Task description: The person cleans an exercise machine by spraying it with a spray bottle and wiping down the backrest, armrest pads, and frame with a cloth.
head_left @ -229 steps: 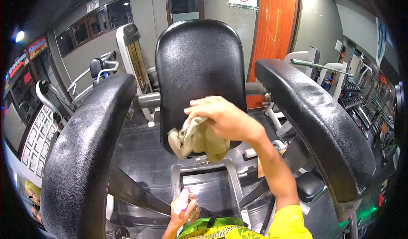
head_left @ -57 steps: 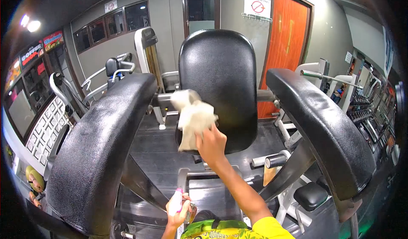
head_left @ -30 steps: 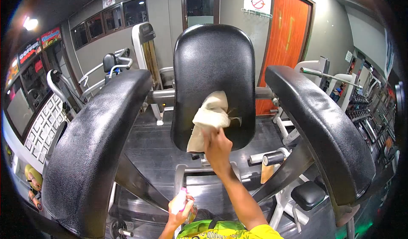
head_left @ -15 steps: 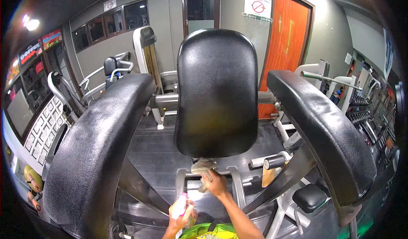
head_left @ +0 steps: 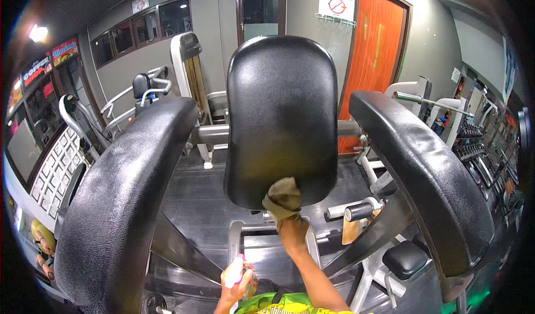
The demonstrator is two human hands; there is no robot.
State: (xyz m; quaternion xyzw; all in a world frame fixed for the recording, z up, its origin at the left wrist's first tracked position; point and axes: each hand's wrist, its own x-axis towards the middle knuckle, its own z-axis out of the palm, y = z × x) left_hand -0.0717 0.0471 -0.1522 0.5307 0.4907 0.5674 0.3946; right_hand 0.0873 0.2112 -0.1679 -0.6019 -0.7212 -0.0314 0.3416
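Observation:
A pale cloth (head_left: 283, 198) lies against the lower edge of the black back pad (head_left: 282, 102), with my right hand (head_left: 293, 235) closed on it from below. My left hand (head_left: 237, 280) is wrapped round a white bottle with a pink top (head_left: 236, 270), low in the view, in front of my body. The pad stands upright between a long black arm pad on the left (head_left: 125, 186) and another on the right (head_left: 418, 163).
Behind the back pad are a weight-stack machine (head_left: 187, 71) and an orange wooden door (head_left: 379, 40). A small black seat (head_left: 405, 259) and a roller (head_left: 359, 211) sit at the lower right. Dumbbell racks (head_left: 471, 141) line the far right.
My right hand has moved up from below the back pad, bringing the cloth onto its lower edge; earlier the cloth was higher on the pad. My left hand has kept hold of the bottle.

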